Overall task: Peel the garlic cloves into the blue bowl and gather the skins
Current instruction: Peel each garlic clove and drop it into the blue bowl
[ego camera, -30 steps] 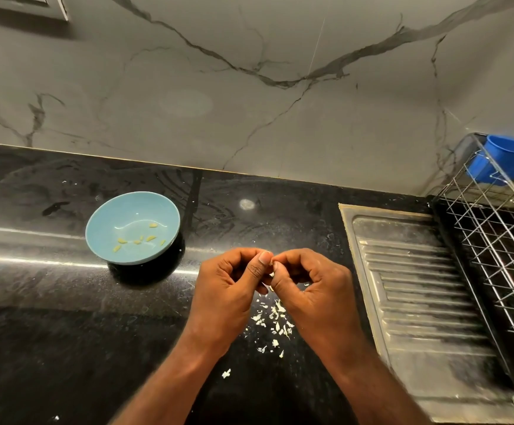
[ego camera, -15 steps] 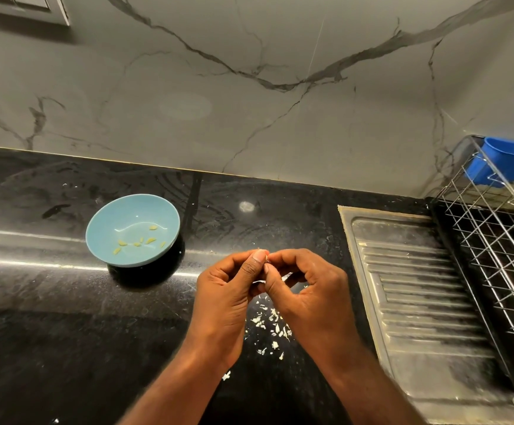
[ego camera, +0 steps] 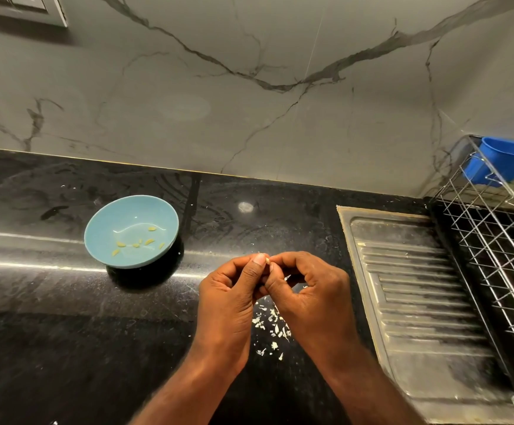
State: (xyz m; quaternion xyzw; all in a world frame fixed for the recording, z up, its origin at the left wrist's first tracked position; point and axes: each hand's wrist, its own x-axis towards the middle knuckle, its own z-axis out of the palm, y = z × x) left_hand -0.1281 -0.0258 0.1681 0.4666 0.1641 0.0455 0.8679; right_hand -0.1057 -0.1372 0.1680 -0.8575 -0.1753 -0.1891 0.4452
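Observed: left hand [ego camera: 228,299] and right hand [ego camera: 311,296] meet above black tabletop [ego camera: 50,332], fingers curled, both pinching small garlic clove [ego camera: 267,259]. Clove mostly hidden, apparently part-peeled. To left, well apart, blue bowl [ego camera: 102,216] holds several peeled cloves [ego camera: 148,241]. Loose skins [ego camera: 272,326] scattered on tabletop beneath hands.

Left hand [ego camera: 228,297]: back facing up, fingers curled, thumb pointing to 12 o'clock, its tip pressed on a garlic clove [ego camera: 267,260]. Right hand [ego camera: 312,297]: at 3 o'clock of the left and touching it, fingers curled, thumb and forefinger pinching the same clove. Left forearm [ego camera: 194,384] and right forearm [ego camera: 363,378]: bare, entering from 6 o'clock, converging.
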